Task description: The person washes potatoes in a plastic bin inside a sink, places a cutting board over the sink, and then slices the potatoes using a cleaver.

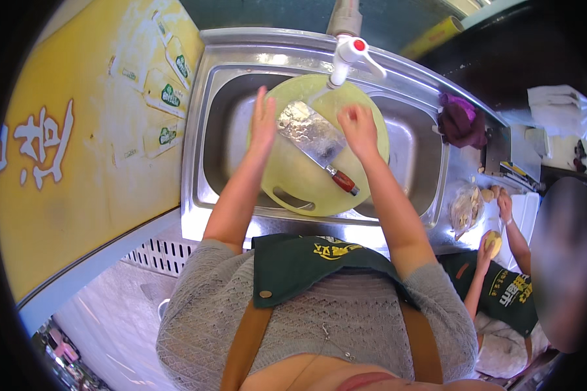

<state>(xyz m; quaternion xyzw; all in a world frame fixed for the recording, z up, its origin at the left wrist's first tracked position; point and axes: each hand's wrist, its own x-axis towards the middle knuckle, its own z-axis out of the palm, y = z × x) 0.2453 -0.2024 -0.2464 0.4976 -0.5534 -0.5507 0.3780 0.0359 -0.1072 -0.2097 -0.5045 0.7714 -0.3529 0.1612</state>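
Note:
A round yellow-green cutting board [293, 168] with a slot handle lies across the double sink. On it rests a wet Chinese cleaver [313, 132], its red-brown handle towards me. Water runs from the white tap [342, 58] onto the board near the blade. My left hand [263, 119] is at the board's left edge, fingers extended, holding nothing. To the right of the blade, my right hand [359, 127] is over the board with its fingers curled; it is blurred, and whether anything is in it cannot be told.
The stainless steel sink [411, 146] has a basin on each side. A purple cloth [462, 122] lies at its right rim. Farther right, a plastic bag [466, 210] sits on the counter beside a co-worker, whose hand holds a yellow round item [493, 243]. A yellow panel [93, 146] stands left.

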